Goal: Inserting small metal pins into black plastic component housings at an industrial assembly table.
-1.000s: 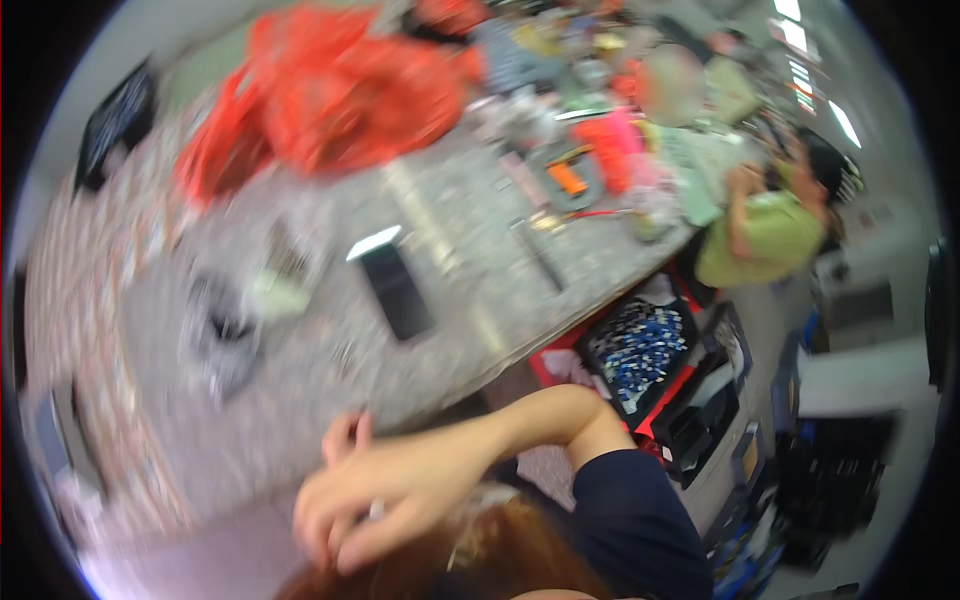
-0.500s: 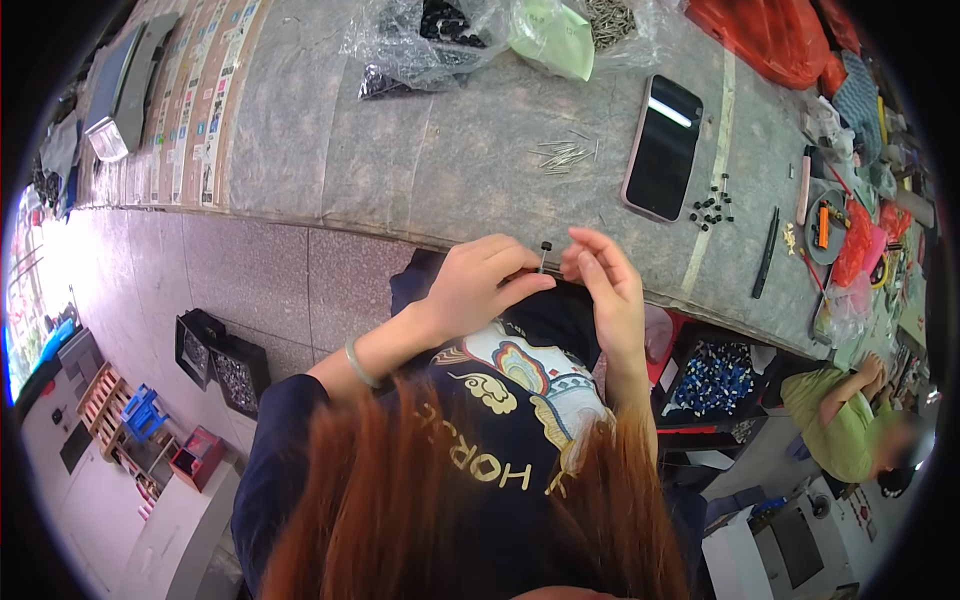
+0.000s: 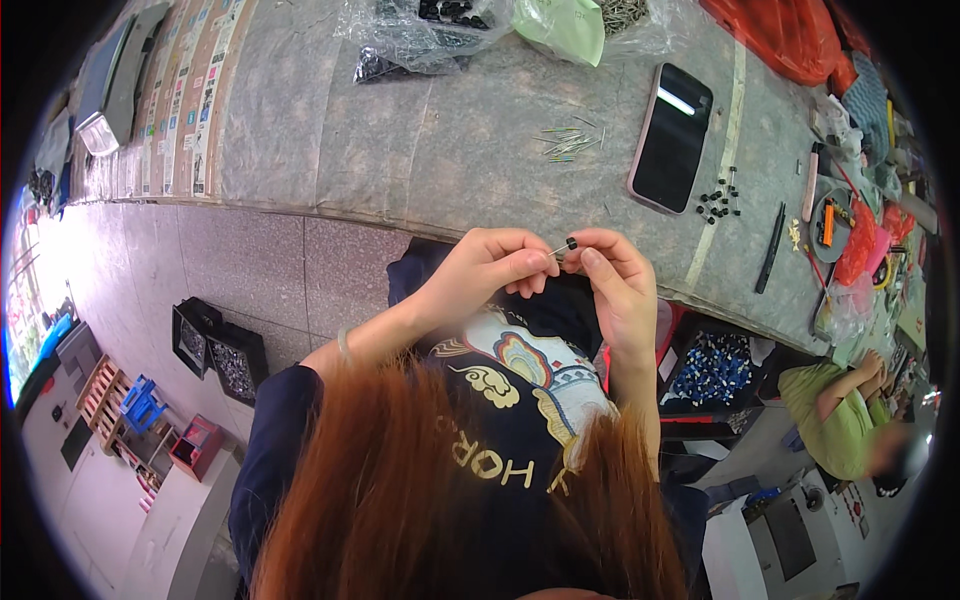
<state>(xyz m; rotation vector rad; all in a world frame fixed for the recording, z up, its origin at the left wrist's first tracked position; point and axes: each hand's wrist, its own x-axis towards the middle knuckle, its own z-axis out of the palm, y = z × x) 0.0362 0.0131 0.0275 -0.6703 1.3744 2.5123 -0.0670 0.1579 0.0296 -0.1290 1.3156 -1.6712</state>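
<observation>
Just off the near table edge, my left hand [image 3: 505, 265] pinches a thin metal pin between thumb and forefinger. On the pin's upper right end sits a small black cap [image 3: 572, 243]. The fingertips of my right hand [image 3: 618, 285] are closed against that cap, partly hiding how they grip it. Several loose thin metal pins [image 3: 570, 142] lie on the table beyond my hands. To their right is a cluster of black-capped pins [image 3: 717, 203], next to a dark-screened phone [image 3: 670, 138].
The grey covered table [image 3: 370, 150] holds a clear bag of black parts [image 3: 425, 40], a green bag [image 3: 560, 30] and a red bag [image 3: 785, 35]. Black tweezers [image 3: 770, 248] lie at right. Below is a bin of blue and white parts [image 3: 712, 370]. Another person [image 3: 835, 425] sits at far right.
My right hand has closed in on the black cap, its fingers previously apart. The pin has tilted from upright toward the right. The view has shifted slightly.
</observation>
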